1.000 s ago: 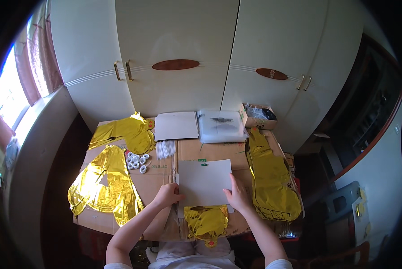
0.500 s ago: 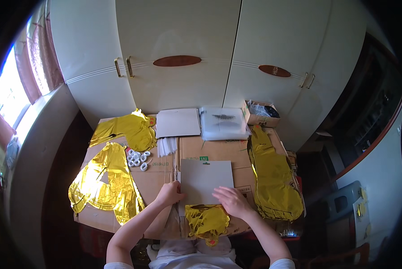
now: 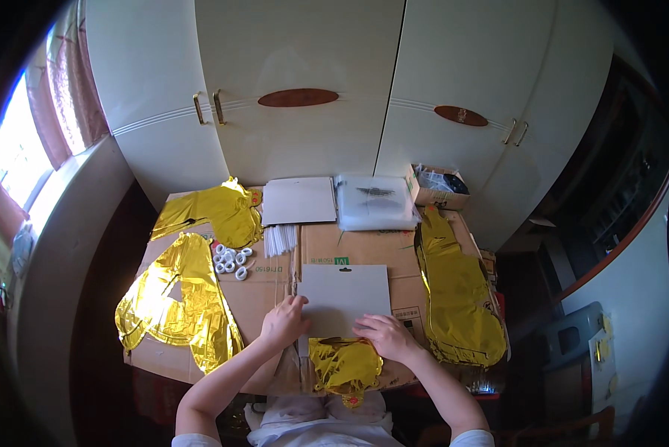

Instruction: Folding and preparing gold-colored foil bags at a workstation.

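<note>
A grey card [image 3: 344, 294] with a hang hole at its top lies on the cardboard-covered table in front of me. A crinkled gold foil balloon [image 3: 345, 363] lies against its lower end and reaches the table's near edge. My left hand [image 3: 284, 322] rests at the card's left edge, thumb and fingers apart. My right hand [image 3: 386, 337] lies over the card's lower right part, fingers stretched out flat, just above the foil's right corner. Neither hand visibly grips anything.
Gold foil balloons lie at left [image 3: 178, 298], far left [image 3: 219, 212] and right [image 3: 457, 290]. White rings [image 3: 234, 261], white strips [image 3: 280, 240], stacked cards [image 3: 299, 201], clear plastic bags [image 3: 375, 205] and an open box [image 3: 439, 186] stand further back, before a wardrobe [image 3: 297, 45].
My left hand has shifted slightly up along the card's left edge, and its fingers have moved over the edge. My right hand has slid slightly down, toward the foil.
</note>
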### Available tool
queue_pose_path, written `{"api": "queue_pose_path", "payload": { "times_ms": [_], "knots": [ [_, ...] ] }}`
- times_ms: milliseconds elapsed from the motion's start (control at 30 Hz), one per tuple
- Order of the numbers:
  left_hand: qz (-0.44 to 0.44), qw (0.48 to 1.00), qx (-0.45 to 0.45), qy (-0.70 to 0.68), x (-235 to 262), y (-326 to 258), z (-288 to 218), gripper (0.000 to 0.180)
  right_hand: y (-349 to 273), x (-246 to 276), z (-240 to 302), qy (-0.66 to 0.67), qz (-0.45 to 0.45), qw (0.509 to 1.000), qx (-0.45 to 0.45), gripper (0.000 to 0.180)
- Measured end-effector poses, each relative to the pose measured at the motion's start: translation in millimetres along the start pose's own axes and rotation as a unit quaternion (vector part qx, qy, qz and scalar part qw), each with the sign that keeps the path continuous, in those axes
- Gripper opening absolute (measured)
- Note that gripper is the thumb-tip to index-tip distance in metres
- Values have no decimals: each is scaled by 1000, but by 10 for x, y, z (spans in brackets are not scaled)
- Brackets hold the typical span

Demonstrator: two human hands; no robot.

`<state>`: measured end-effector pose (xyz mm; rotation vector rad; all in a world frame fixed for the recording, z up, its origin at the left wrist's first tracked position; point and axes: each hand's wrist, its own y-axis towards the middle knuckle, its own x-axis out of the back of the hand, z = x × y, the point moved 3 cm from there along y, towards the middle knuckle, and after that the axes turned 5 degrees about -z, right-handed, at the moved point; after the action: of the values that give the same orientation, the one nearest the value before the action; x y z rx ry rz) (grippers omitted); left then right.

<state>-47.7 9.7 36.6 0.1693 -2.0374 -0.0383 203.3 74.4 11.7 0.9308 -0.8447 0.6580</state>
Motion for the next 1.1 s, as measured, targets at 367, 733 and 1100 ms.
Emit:
{"api": "queue_pose_path", "payload": {
  "times_ms": [367,733,1100],
  "knots": [
    [51,911,-410,-2,12,-204,-40,22,-14,-5,17,15,-19,1000,-1,24],
    [-2,834,-532,144,123,-254,-128,23,-64,104,-106,68,28,997,24,11],
    [52,855,-512,63,46,-196,-27,26,-20,246,-123,23,123,982,138,18]
  ]
}}
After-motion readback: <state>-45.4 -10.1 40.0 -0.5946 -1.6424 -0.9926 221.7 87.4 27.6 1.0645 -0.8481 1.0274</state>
